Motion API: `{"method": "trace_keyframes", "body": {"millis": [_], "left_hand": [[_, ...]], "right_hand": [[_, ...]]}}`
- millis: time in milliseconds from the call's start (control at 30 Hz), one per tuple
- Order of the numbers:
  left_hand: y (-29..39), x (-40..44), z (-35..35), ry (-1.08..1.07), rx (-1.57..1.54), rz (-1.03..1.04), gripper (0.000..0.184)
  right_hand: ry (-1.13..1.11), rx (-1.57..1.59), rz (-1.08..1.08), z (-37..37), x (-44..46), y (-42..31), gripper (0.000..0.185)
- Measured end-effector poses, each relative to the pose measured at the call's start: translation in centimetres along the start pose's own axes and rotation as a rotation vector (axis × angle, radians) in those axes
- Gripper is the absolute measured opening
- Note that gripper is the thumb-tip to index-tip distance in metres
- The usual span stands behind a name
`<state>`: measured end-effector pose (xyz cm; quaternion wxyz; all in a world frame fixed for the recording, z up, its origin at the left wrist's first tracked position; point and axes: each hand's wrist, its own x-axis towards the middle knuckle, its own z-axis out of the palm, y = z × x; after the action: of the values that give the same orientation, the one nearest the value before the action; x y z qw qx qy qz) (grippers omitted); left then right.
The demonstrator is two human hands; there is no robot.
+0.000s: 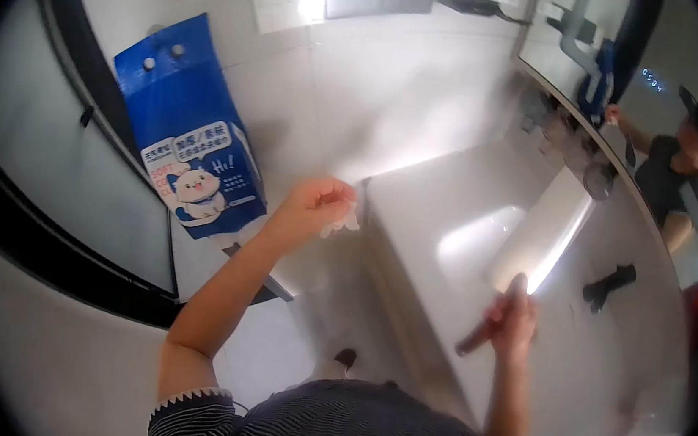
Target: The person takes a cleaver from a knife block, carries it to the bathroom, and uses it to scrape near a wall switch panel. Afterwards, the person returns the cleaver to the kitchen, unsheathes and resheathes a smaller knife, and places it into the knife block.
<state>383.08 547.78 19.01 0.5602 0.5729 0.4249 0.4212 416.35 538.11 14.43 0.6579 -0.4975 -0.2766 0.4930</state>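
Note:
My left hand [316, 206] is closed in a pinch on a crumpled white tissue [341, 224], whose ends poke out below the fingers. It hovers between the hanging blue bag and the washbasin's near edge. Over the white washbasin [425, 218], my right hand [515, 325] is wrapped round a reddish-brown, stick-like handle [474, 340]. Beyond its fingertips lies a long, brightly lit white shape [543, 230]; glare hides whether it joins the handle.
The blue tissue bag [189, 116], printed with a white cartoon cat, hangs on the wall at left. A black object [610, 286] lies on the basin's right side. Small items [558, 129] crowd the back ledge below a mirror [673, 124] reflecting a person. A dark-framed glass door [67, 146] stands left.

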Motion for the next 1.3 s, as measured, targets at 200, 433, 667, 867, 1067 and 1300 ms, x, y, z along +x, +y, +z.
{"method": "trace_keyframes", "body": {"millis": [200,433,667,867,1067,1300], "left_hand": [[-6.7,3.3,4.6,-0.091,-0.251,-0.203,0.033],[-9.7,5.4,8.9,-0.211,-0.25,-0.146,0.034],[-12.9,1.5,8.8,-0.259,-0.109,-0.31,0.022],[-14.5,-1.6,3.3,-0.294,-0.065,-0.34,0.027],[-15.9,-4.4,-2.7,-0.212,0.039,-0.396,0.027],[-20.4,-7.2,-6.7,-0.121,0.154,-0.543,0.03]], "right_hand": [[0.176,-0.018,0.044,-3.9,-3.3,-0.6,0.031],[0.302,-0.05,0.105,-8.8,-5.3,-1.1,0.031],[0.096,-0.092,0.027,-6.3,-1.2,-2.4,0.03],[-0.177,-0.155,-0.192,3.5,4.1,-5.6,0.03],[-0.311,0.042,-0.306,18.3,8.4,-10.9,0.03],[-0.607,0.119,-0.454,31.5,13.2,-14.8,0.035]]}}
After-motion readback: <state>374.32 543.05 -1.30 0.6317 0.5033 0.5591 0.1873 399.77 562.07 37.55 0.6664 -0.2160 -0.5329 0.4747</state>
